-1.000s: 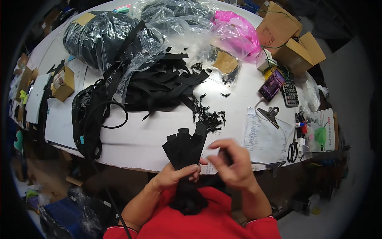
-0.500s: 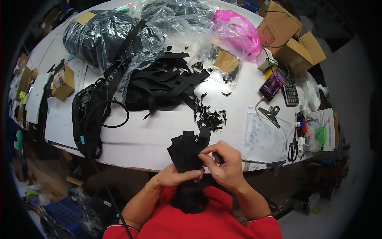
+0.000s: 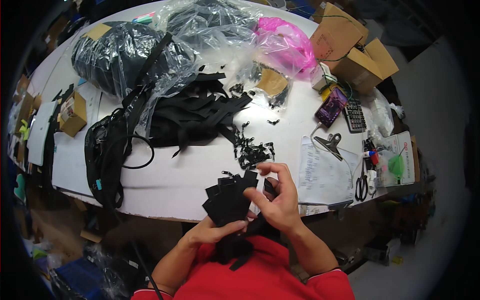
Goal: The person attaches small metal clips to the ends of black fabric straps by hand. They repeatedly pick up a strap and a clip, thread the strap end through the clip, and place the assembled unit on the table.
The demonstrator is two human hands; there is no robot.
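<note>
My left hand [image 3: 216,231] grips the lower end of a fanned bundle of black fabric strips [image 3: 227,200], just in front of the table edge. At the bundle's upper right is my right hand [image 3: 281,202], its thumb against the strips and its index finger bent above them. A black strip [image 3: 270,187] sits under its curled fingers. Beyond the bundle lies a pile of small black parts that look like zipper sliders [image 3: 254,154]; one slider [image 3: 227,173] shows at the bundle's top edge. Loose ends of black strip hang below my hands, against the red shirt.
Many black straps [image 3: 192,115] lie heaped left of the slider pile, beside a black bag [image 3: 102,155]. Clear plastic bags with dark contents [image 3: 125,55] fill the back. To the right are a phone [image 3: 331,106], a calculator [image 3: 354,116], a clipped paper stack [image 3: 322,172] and scissors [image 3: 361,186].
My right hand's index finger and thumb have spread apart and moved up along the bundle. A slider now shows at the bundle's top edge. The whole view has shifted slightly.
</note>
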